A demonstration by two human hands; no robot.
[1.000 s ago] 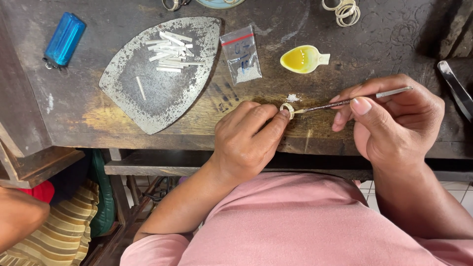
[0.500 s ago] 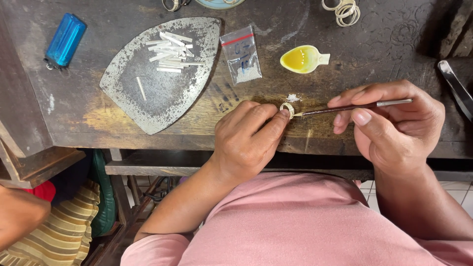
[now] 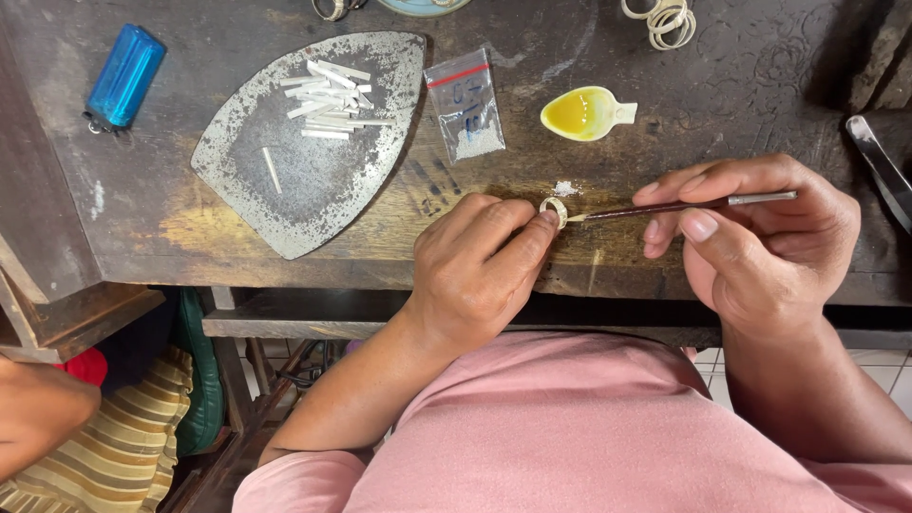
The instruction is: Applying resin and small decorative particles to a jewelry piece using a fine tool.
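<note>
My left hand (image 3: 480, 261) pinches a small pale ring (image 3: 553, 210) between thumb and fingertip, just above the dark wooden workbench (image 3: 741, 114). In my right hand (image 3: 760, 242) is a thin brush (image 3: 684, 206) with a dark shaft and metal end; its pale tip touches the ring. A speck of white powder (image 3: 566, 188) lies on the wood just beyond the ring. A little yellow spoon-shaped dish (image 3: 581, 112) with yellow liquid sits farther back.
A worn iron-shaped metal plate (image 3: 313, 171) holds several white strips (image 3: 328, 98). A small plastic bag (image 3: 465, 103) with white powder lies beside it. A blue lighter (image 3: 123, 76) sits far left, pale rings (image 3: 665, 17) at the back, a metal tool (image 3: 879, 161) at right.
My right hand has drifted slightly right and the brush has levelled out, its tip still at the ring. The left hand holds still.
</note>
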